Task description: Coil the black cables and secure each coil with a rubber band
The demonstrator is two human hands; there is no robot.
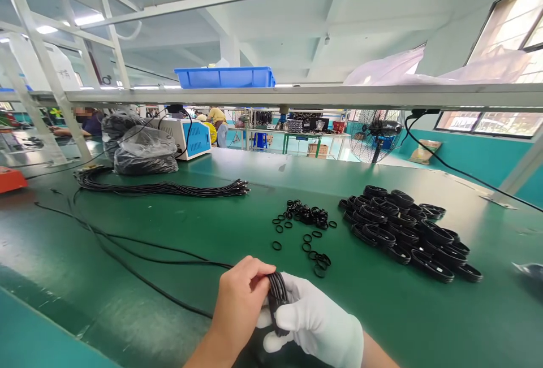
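Note:
Near the table's front edge, a black cable is gathered in several side-by-side loops between my two hands. My bare left hand pinches the top of the loops with thumb and fingers. Wrapped round the lower part of the same coil is my right hand, in a white glove. Loose lengths of black cable trail leftward over the table from my left hand. Beyond my hands lie small black rings, most in a heap and several scattered closer to me.
Finished-looking cable coils are piled on the right of the green table. A bundle of straight cables lies at left, before plastic bags and a white-and-blue machine. Overhead runs a shelf with a blue tray.

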